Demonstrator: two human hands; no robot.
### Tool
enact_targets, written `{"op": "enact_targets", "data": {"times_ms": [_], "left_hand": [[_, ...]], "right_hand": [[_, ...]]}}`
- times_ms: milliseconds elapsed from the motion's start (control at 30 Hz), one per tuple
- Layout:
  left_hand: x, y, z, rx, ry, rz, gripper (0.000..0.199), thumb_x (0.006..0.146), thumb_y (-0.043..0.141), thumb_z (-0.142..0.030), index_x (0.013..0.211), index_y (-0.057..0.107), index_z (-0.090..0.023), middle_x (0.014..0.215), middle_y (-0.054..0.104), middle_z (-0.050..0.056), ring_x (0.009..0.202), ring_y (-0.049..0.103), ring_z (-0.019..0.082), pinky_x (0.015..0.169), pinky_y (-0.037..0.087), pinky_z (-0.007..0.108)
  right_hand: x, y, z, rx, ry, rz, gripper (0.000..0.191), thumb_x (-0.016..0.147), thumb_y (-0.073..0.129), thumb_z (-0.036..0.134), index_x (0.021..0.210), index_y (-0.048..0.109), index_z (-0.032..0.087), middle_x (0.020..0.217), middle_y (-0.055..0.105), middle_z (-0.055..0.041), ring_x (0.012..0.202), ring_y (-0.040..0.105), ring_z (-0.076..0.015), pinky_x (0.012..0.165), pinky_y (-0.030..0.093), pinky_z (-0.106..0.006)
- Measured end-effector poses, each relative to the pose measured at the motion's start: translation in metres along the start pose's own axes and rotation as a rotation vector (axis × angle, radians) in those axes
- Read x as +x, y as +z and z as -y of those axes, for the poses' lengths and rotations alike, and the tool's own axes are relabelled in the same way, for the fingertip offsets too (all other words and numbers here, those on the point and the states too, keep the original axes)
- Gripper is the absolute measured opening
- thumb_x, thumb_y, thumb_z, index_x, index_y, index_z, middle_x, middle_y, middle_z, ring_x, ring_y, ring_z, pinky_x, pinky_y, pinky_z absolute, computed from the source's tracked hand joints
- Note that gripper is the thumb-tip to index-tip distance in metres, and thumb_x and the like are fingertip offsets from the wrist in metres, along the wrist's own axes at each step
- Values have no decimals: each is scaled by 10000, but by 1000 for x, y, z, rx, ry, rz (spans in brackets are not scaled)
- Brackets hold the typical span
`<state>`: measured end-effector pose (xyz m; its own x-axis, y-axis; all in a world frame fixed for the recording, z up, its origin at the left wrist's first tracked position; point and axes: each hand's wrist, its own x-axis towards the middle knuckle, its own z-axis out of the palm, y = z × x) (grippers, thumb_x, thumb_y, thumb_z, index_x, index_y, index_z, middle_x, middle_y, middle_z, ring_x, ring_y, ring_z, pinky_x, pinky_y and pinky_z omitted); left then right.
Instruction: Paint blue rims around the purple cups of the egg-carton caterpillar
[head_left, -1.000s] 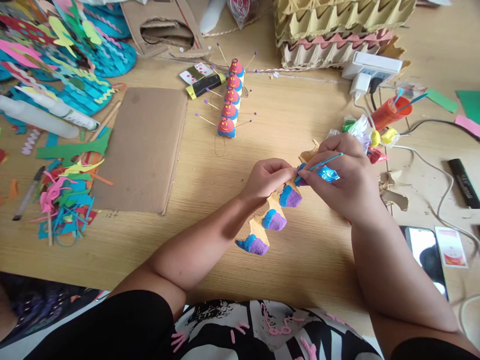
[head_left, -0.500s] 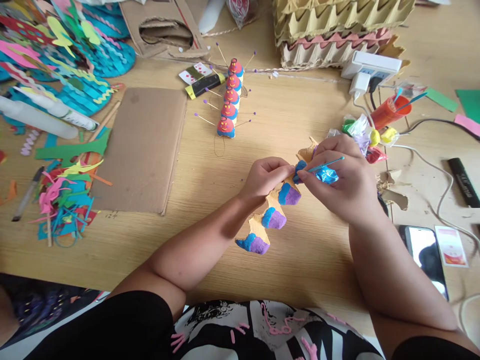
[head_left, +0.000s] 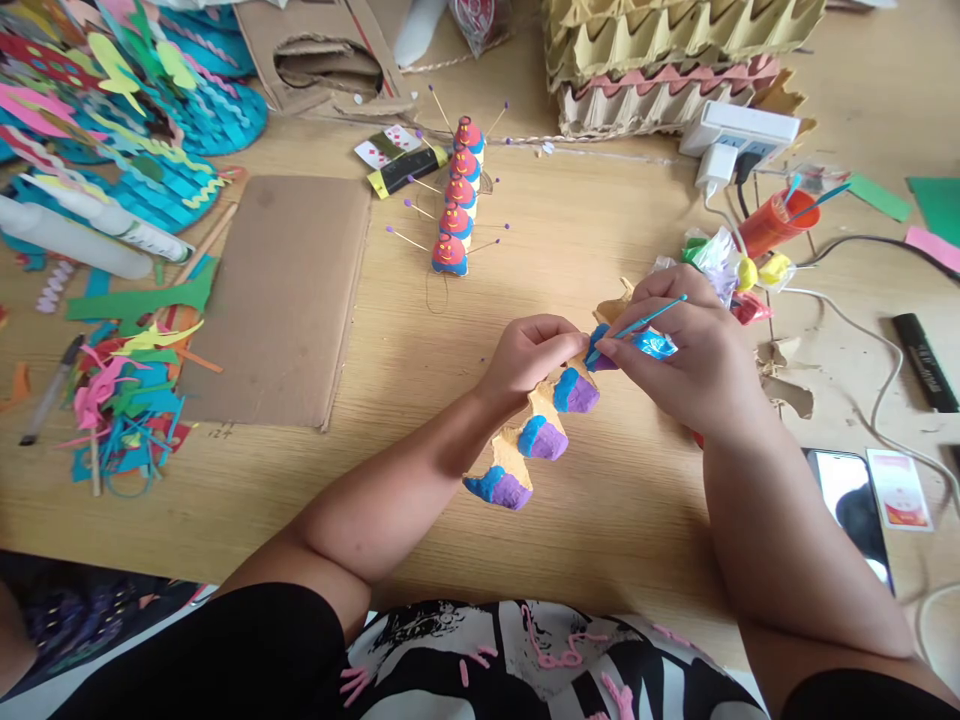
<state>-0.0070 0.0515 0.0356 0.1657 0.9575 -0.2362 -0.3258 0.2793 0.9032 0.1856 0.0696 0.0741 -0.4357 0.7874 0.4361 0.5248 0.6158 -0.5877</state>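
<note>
A strip of egg carton (head_left: 544, 440) runs diagonally in front of me, its cups covered with blue and purple clay. My left hand (head_left: 531, 355) pinches the strip near its upper part. My right hand (head_left: 694, 360) holds a thin blue plastic modelling tool (head_left: 651, 316) like a pen, its tip against the blue clay on an upper cup. Crinkled blue wrapper (head_left: 655, 345) shows by the right fingers; whether they touch it I cannot tell. Farther back stands a finished-looking egg-carton caterpillar (head_left: 457, 222) with red and blue clay, smiling faces and purple-tipped sticks.
A cardboard sheet (head_left: 281, 300) and paper scraps (head_left: 135, 400) lie left. Egg trays (head_left: 675, 60) are stacked at the back beside a white power strip (head_left: 739, 130). To the right are an orange cup (head_left: 780, 225), clay packets (head_left: 716, 262), a marker (head_left: 924, 362), cables and a phone (head_left: 851, 510).
The tool has shifted slightly and tilted more steeply in my right hand. The strip's lower end has moved a little left. My left hand keeps its hold.
</note>
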Motion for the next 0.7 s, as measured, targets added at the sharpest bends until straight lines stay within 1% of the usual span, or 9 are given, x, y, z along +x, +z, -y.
{"op": "enact_targets", "data": {"times_ms": [167,300,400,467,567,700], "left_hand": [[0,0,-1,18,20,6,258,686,799,-377,580,655,-191,524,479,-42,533,425,84,514,314,258],[-1,0,0,11,2,5,266,697,808,-376,585,648,-195,513,467,-50,499,386,74,496,294,260],[-1,0,2,16,12,7,276,708,819,-373,584,647,-196,516,475,-48,497,390,72,496,301,259],[-1,0,2,11,19,18,273,717,822,-365,587,652,-195,522,487,-46,501,401,71,499,313,256],[-2,0,3,-8,25,25,261,731,819,-344,593,657,-192,529,501,-45,505,417,72,505,332,251],[-3,0,3,2,31,34,259,744,819,-338,601,661,-191,535,504,-47,507,416,70,502,328,249]], "right_hand": [[1,3,-1,-20,-17,-35,68,893,834,271,919,773,288,1004,685,-56,983,696,-271,926,584,-518],[1,-1,2,107,40,-29,82,911,830,300,872,760,285,955,669,-46,958,685,-250,921,599,-500],[0,-6,4,173,87,-59,103,936,805,306,847,754,291,932,652,-48,965,676,-248,923,609,-499],[0,-8,5,158,90,-69,91,924,814,293,852,758,290,944,653,-57,990,676,-261,958,608,-519],[0,-6,6,101,76,-32,70,902,825,271,870,763,279,977,674,-66,1018,689,-277,1007,600,-549],[1,-1,6,18,78,-42,79,877,845,294,902,773,272,1009,690,-67,1060,705,-302,1045,582,-585]]}}
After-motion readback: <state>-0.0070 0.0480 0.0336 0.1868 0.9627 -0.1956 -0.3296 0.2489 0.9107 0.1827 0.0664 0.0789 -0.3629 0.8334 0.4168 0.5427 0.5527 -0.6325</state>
